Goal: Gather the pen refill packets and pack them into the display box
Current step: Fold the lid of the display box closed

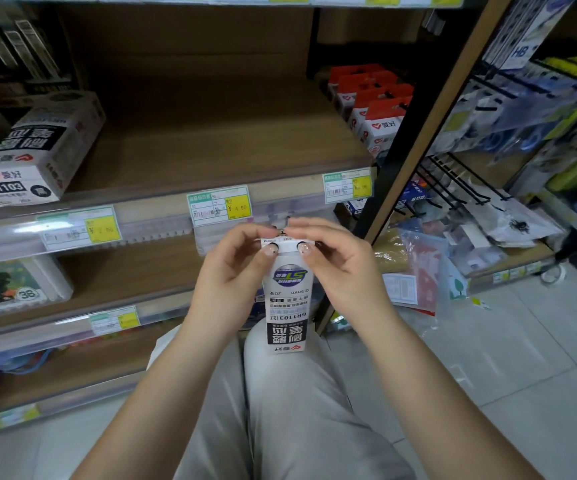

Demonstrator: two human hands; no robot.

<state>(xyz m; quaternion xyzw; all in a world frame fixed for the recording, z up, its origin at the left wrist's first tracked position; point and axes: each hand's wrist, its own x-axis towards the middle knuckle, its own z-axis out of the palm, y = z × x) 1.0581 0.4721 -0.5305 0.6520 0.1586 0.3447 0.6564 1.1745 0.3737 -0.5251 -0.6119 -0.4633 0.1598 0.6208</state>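
Far left, a white display box (34,150) printed GR1103 lies tilted on the wooden shelf (211,140). Its left side runs out of view, and I cannot tell whether anything is inside it. Behind it the dark packs in the top corner are too dim to read. One level down, a flat case with a rabbit picture (6,285) is also cut off at the edge.

In the middle, below a yellow-and-green price tag (219,205) whose small print is blurred, the person crouches and holds a white refill packet (287,306) upright over their knees. The left hand (235,265) pinches the packet's top left corner, thumb on the near face and fingers curled over the back. The right hand (342,261) grips the top right corner the same way. The fingertips nearly meet above the top edge around something small and dark that I cannot make out. The packet's far side is hidden.

To the right, red-topped packs (377,109) stand in a row at the shelf's end, partly behind the upright post. Beyond it are black wire hooks (453,181) and a heap of plastic bags (418,258), their contents unclear.
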